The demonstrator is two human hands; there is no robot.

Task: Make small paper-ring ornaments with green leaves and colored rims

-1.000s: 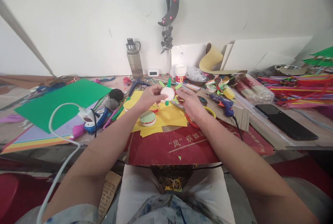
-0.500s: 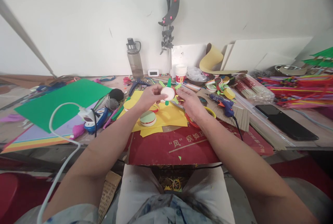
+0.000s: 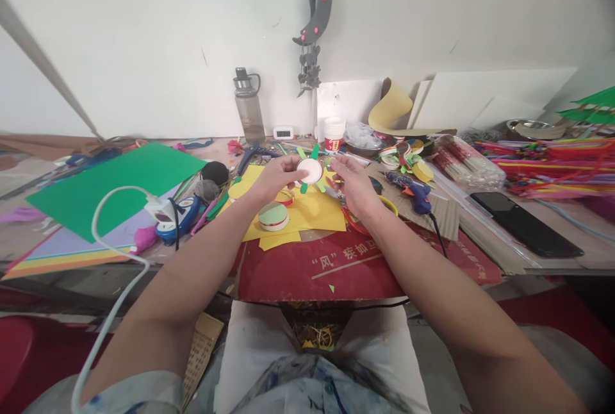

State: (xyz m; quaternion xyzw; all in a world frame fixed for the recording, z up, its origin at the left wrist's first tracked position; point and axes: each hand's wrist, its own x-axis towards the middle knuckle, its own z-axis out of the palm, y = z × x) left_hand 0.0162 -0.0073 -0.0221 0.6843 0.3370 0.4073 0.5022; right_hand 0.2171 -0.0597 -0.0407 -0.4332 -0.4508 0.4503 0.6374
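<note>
Pinching the white round paper disc (image 3: 310, 172) at its left edge, thumb on the face, left hand (image 3: 277, 178) holds it over the yellow paper (image 3: 321, 214). Green tabs (image 3: 315, 152) stick out around the disc. Right hand (image 3: 354, 184) just right of it, fingers curled; cannot tell if they pinch a tab. Green-topped round piece (image 3: 273, 216) sits on the yellow paper, nearer the person. Red cardboard (image 3: 312, 276) partly under the yellow paper. Blue glue gun (image 3: 419, 198) right of right hand, black phone (image 3: 527, 225) farther right on desk (image 3: 590, 259). Paper cups (image 3: 334, 131) behind the disc.
</note>
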